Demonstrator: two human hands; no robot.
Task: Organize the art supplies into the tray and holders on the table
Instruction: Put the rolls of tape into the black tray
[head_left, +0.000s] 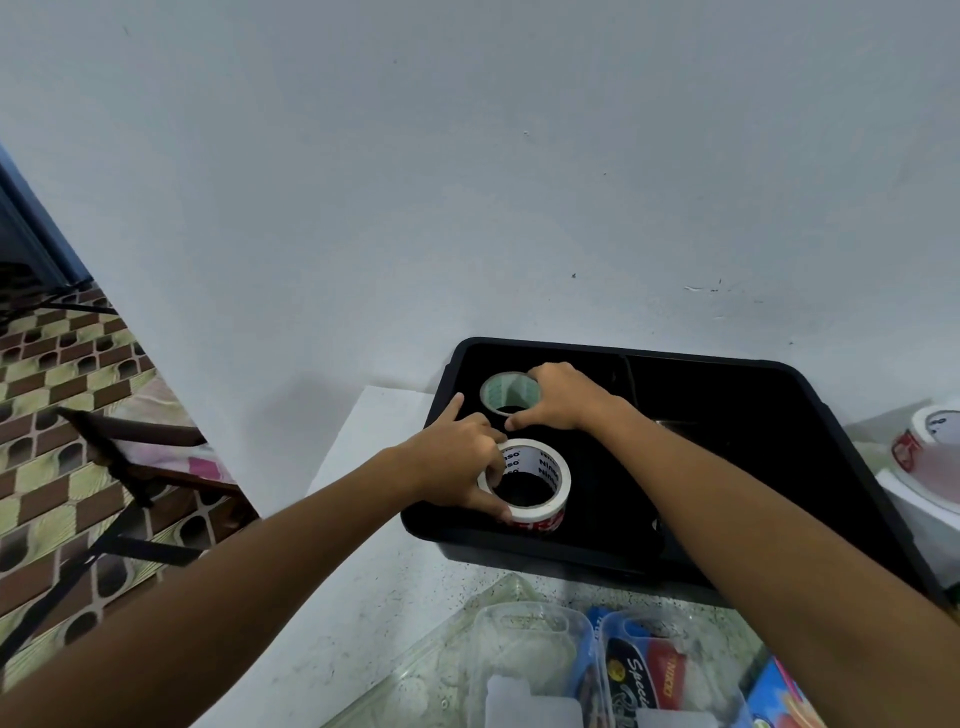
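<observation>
So the tray (810, 395) sat at the back of the table (363, 597), right against the wall (467, 156). Two tape rolls were in the tray's left part: the far roll (498, 391) toward the tray's back-left corner, the near roll (540, 486) in front of it, close to the tray's front rim. The left hand (457, 462) was on the near roll's left side, the right hand (558, 397) on the far roll's right side. Clear containers (524, 654) sat in front of the tray, a bowl (930, 441) off to its right, and a chair (130, 457) stood well to its left.
</observation>
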